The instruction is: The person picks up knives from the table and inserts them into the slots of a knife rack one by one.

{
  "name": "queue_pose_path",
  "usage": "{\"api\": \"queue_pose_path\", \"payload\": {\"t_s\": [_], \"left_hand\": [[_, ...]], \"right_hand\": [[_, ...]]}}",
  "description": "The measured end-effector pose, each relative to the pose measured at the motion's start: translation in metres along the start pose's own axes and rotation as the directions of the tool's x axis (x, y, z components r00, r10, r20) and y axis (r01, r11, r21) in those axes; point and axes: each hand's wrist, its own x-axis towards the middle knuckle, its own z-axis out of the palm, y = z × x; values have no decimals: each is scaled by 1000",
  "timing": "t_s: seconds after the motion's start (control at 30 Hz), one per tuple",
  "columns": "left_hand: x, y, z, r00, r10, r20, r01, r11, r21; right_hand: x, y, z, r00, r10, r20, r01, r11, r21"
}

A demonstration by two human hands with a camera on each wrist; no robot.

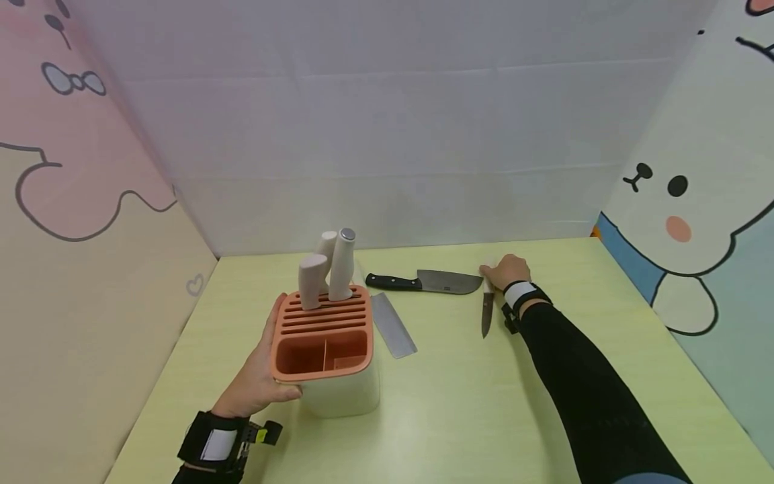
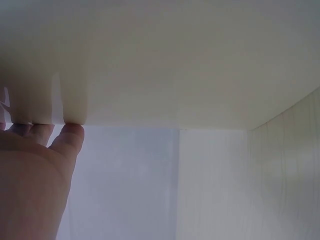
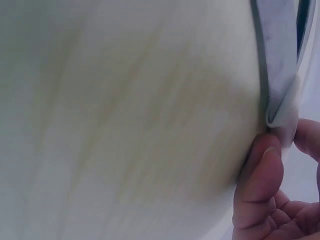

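Observation:
My left hand (image 1: 260,373) holds the left side of a knife block (image 1: 345,396) with a white body and an orange slotted top, thumb along its front. In the left wrist view, fingertips (image 2: 70,135) press its pale wall. White-handled tools stand in its slots, including one handle (image 1: 342,265) with a grey end cap. At the right, my right hand (image 1: 506,270) pinches the white handle of a small knife (image 1: 487,312), whose blade points toward me on the table. The right wrist view shows fingers (image 3: 260,175) and thumb on that handle, blade (image 3: 277,55) upward.
A black-handled knife (image 1: 447,281) lies across the table between the block and my right hand. Beside the block lies a cleaver blade (image 1: 393,326), its handle mostly hidden behind the block. The pale yellow table (image 1: 447,417) meets a white back wall (image 1: 387,134).

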Motion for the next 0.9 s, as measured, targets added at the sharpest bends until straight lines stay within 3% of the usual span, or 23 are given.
{"api": "queue_pose_path", "payload": {"t_s": [0.37, 0.9], "left_hand": [[0, 1, 1, 1000, 8, 14, -7, 1000, -10], [-1, 1, 2, 1000, 28, 9, -28, 1000, 12]], "right_hand": [[-12, 13, 2, 1000, -12, 12, 12, 1000, -5], [-63, 16, -6, 989, -40, 141, 29, 996, 83]]}}
